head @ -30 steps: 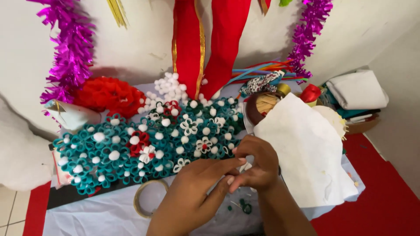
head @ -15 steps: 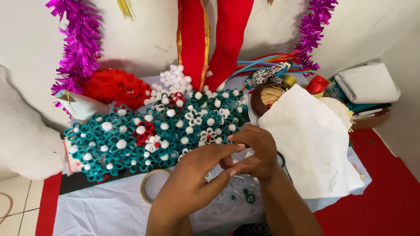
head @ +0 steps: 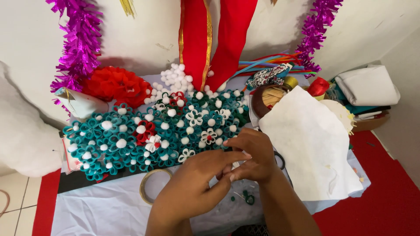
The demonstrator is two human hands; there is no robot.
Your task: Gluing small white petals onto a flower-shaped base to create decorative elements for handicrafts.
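Head view, looking down on a surface (head: pixel 105 214) covered with a white cloth. Both hands meet at near centre: the left hand (head: pixel 199 181) reaches in from the near edge with fingers extended toward the right, and the right hand (head: pixel 253 155) lies curled over its fingertips, the two pressed together. Whatever is pinched between them is hidden; cannot tell what it is. Just far-left of the hands lies a mat of teal rolled flowers (head: pixel 144 133) with white pompom centres, a few red and white flowers mixed in; the right hand's knuckles sit at its near right edge. A loose heap of white pompoms (head: pixel 177 78) lies at the far side of the mat, and a red ruffled flower (head: pixel 116 85) to the far left. A tape ring (head: pixel 151 185) lies flat near the left hand's wrist. Right of the hands, a large white sheet (head: pixel 313 144) partly covers a round brown bowl (head: pixel 258 102) holding pale sticks. Small green bits (head: pixel 247 199) lie on the cloth beneath the hands. Purple tinsel (head: pixel 81 39) and red ribbon (head: pixel 205 35) hang on the far wall.
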